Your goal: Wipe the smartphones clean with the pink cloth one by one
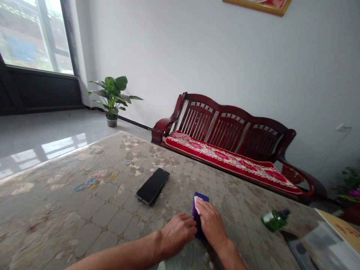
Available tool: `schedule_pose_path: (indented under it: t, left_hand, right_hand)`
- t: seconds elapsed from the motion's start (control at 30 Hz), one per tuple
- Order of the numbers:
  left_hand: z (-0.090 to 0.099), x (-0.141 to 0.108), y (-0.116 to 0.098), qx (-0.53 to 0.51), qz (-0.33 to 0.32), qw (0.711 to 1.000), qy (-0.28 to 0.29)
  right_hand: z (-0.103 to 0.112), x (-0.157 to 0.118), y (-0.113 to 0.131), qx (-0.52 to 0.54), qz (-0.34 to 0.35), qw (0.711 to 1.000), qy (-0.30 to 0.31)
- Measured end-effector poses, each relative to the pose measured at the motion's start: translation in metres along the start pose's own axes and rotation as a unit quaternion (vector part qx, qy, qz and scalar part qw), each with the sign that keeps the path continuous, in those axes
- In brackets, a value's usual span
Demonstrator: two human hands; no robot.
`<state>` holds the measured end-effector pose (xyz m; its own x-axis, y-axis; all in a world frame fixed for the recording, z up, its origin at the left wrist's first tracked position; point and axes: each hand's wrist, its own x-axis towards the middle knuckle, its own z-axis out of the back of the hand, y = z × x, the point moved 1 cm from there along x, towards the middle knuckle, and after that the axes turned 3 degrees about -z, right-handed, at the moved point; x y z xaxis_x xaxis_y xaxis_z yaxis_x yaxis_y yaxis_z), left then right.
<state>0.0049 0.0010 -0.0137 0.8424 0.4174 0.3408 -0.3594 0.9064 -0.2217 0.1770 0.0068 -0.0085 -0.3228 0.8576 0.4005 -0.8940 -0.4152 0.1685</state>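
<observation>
Two hands are in view, one left hand [178,233] and one right hand [211,222], with one purple-blue phone [198,226] and one pale wipe [197,207]. The desk [168,225] also bears one black phone [153,185], one green bottle [275,219] and at least five coloured bands [113,176], some too tangled to count exactly. Beyond are one wooden settee [230,129] with three back panels [230,129], one red seat cover [225,154], two plants [112,93], one cut off by the edge, and one picture frame [257,6].
</observation>
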Motion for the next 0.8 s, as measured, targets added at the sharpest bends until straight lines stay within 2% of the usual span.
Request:
schedule_pose_path:
  t: [0.13,0.2,0.4,0.47,0.7,0.8]
  left_hand:
    - [-0.002,-0.001,-0.001,0.019,-0.01,1.0,-0.006]
    - [-0.002,-0.001,-0.001,0.023,-0.012,1.0,-0.012]
    - [-0.003,-0.001,-0.001,0.025,-0.016,0.999,-0.025]
    - [-0.004,0.0,0.0,0.03,-0.016,0.999,-0.029]
    - [-0.006,0.001,-0.001,0.05,-0.026,0.997,-0.056]
    - [-0.004,0.0,-0.001,0.051,-0.022,0.998,-0.038]
  right_hand:
    - [0.009,-0.023,0.01,0.01,0.01,1.0,0.015]
    - [0.011,-0.026,0.012,0.011,0.018,1.0,0.021]
    - [0.006,0.009,0.008,0.014,0.016,1.0,0.007]
    - [0.006,0.011,0.009,0.026,0.009,1.0,0.008]
    - [0.016,-0.036,0.011,0.03,0.019,0.999,0.01]
    - [0.013,-0.031,-0.001,0.017,-0.001,1.0,-0.001]
